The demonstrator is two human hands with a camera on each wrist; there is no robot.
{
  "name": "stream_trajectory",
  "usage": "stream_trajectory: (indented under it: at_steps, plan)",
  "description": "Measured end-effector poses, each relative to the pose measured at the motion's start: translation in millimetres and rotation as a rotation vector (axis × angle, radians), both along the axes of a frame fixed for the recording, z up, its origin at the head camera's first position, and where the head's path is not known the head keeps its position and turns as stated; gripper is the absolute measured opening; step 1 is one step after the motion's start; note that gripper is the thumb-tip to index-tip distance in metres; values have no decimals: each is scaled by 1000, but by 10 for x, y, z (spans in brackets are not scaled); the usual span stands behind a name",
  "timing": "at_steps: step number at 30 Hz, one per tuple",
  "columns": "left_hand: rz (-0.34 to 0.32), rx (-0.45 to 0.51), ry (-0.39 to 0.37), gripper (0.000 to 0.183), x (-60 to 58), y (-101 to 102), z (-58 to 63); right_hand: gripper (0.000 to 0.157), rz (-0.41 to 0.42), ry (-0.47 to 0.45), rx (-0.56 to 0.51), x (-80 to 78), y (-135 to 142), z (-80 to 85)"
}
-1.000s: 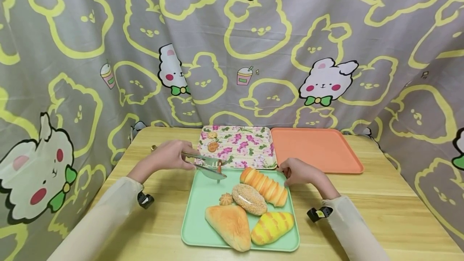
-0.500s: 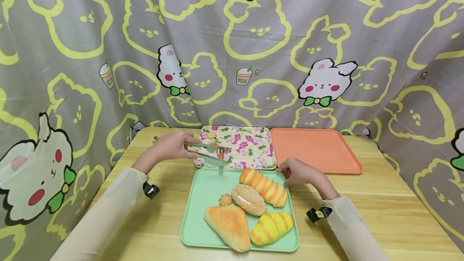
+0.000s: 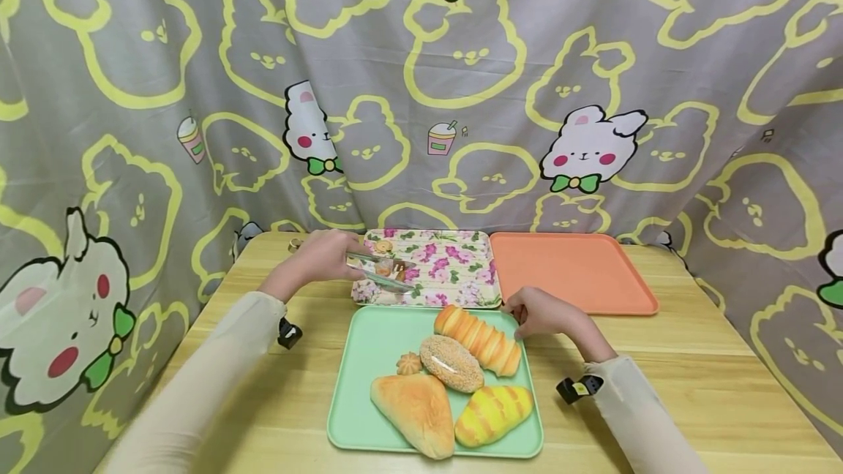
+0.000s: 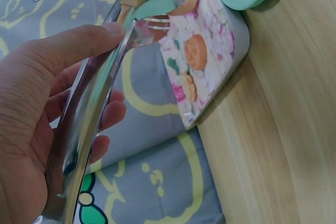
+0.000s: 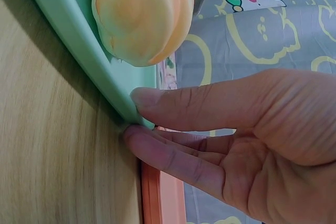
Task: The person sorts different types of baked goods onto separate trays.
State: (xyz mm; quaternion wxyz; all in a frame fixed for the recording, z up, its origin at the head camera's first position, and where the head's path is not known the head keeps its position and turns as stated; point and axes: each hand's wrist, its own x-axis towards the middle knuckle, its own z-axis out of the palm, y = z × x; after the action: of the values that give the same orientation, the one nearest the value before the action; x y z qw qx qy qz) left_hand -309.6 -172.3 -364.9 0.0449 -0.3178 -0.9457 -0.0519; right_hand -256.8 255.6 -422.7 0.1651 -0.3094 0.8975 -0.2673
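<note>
Your left hand (image 3: 326,254) has its fingers curled round the metal tongs (image 4: 81,140), thumb on one side and the rest on the other. The tongs reach over the left part of the floral tray (image 3: 454,269), their tips apart; a small brown piece (image 3: 398,269) shows between them, and whether it is gripped cannot be told. Two round biscuits (image 4: 195,52) lie on that tray near the tongs.

Your right hand (image 3: 543,311) pinches the far right corner of the green tray (image 3: 369,342) between thumb and fingers, the gap closed down to the rim. Just inside that corner lies the ridged bread (image 3: 479,340), with the seeded bread (image 3: 451,363), a small piped cookie (image 3: 408,363), the triangular bread (image 3: 418,412) and the yellow bread (image 3: 494,415) nearer you. The orange tray (image 3: 573,273) sits beside the floral one, at the back of the desk (image 3: 691,364).
</note>
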Motion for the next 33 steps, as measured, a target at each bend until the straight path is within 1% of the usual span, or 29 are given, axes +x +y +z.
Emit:
stream_trajectory:
  at_steps: [6,13,17,20,28,33]
  plan:
    - [17,-15,7,45,-57,13,-43,40,3,-4,-11,3,-6,0]
    - [31,13,-13,48,-98,-2,-95,40,0,4,-10,9,-8,3]
    - [39,23,-8,48,-113,-6,-133,40,-3,6,-4,15,-10,7]
    - [37,29,-7,47,-106,-17,-138,40,-7,4,-2,18,-11,5]
    - [39,58,-38,45,-51,-62,-112,40,-14,-8,-14,12,-2,-7]
    - [3,54,-6,44,-15,-110,-117,39,-11,-7,-21,12,4,-2]
